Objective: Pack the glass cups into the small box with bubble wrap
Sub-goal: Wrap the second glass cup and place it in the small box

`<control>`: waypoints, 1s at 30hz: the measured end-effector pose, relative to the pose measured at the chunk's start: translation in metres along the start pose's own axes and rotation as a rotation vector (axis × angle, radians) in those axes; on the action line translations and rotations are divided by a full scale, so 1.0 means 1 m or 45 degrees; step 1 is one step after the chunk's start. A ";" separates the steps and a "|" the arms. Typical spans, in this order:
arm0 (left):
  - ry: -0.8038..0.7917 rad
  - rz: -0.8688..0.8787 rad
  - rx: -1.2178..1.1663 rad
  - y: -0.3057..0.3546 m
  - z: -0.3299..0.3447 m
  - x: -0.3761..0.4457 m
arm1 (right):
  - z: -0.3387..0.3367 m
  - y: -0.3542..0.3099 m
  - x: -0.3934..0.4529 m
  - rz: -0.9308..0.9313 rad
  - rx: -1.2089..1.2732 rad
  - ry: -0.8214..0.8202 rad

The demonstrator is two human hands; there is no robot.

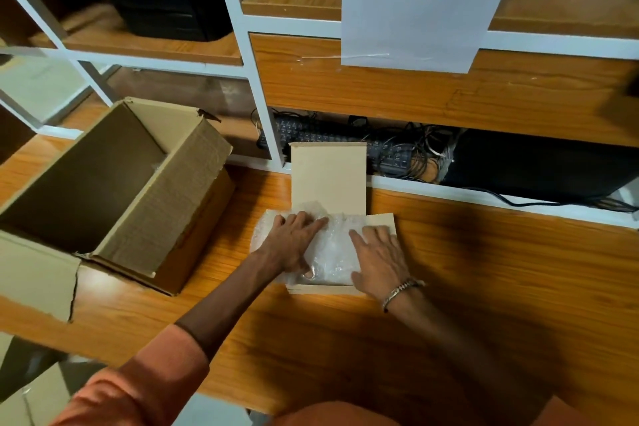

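The small cardboard box (328,176) lies on the wooden table with its lid flap standing up at the back. Clear bubble wrap (333,249) fills it and spills over its left side. My left hand (294,242) lies flat on the wrap, fingers spread and pointing right, thumb near the box's front edge. My right hand (378,259) presses flat on the wrap's right part, beside the box's right flap (383,220). No glass cup shows clearly; whatever lies under the wrap is hidden.
A large open cardboard box (114,190) stands to the left, a torn flap hanging toward me. Behind the table a white-framed shelf (262,107) holds a keyboard (345,138) with tangled cables and black equipment. A printed sheet (415,3) hangs above.
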State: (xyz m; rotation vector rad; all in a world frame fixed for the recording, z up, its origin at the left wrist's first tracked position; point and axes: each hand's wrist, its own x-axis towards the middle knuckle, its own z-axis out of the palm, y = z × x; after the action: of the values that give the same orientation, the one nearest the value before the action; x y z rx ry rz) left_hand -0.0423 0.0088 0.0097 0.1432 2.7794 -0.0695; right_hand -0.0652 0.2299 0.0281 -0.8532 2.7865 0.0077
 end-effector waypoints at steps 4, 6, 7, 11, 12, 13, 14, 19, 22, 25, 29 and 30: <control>0.132 0.140 0.140 0.011 0.003 -0.009 | -0.006 0.005 0.008 0.077 0.049 -0.096; 0.126 0.275 0.300 0.020 0.006 -0.011 | -0.007 0.008 0.012 0.027 0.121 -0.121; 0.095 0.319 0.355 0.023 0.006 -0.012 | -0.008 0.009 0.014 0.015 0.172 -0.125; 0.005 0.314 0.340 0.022 -0.002 -0.011 | -0.017 0.022 0.015 0.128 0.484 -0.089; -0.001 0.301 0.329 0.020 -0.003 -0.010 | -0.018 0.028 0.014 0.174 0.551 -0.072; -0.010 0.291 0.317 0.019 -0.004 -0.009 | -0.018 0.034 0.012 0.215 0.623 -0.045; -0.027 0.287 0.306 0.018 -0.005 -0.008 | -0.016 0.039 0.010 0.262 0.696 -0.011; -0.038 0.268 0.283 0.023 -0.005 -0.010 | -0.006 0.050 -0.005 0.489 1.004 0.163; 0.016 0.246 0.279 0.026 -0.001 -0.019 | -0.009 0.043 -0.014 0.460 0.841 0.108; 0.213 0.121 0.014 0.024 0.009 -0.035 | -0.019 0.035 -0.023 0.437 0.724 -0.064; 0.591 -0.420 -0.555 0.020 0.029 -0.060 | -0.022 0.036 -0.016 0.419 0.941 0.009; 0.582 -0.556 -0.702 0.017 0.034 -0.064 | -0.022 0.035 -0.012 0.415 1.042 0.046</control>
State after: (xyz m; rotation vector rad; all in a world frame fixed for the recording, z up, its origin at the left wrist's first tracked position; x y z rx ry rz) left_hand 0.0307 0.0178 -0.0004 -0.6619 3.0906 0.6938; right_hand -0.0795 0.2646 0.0496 -0.1905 2.5373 -1.0093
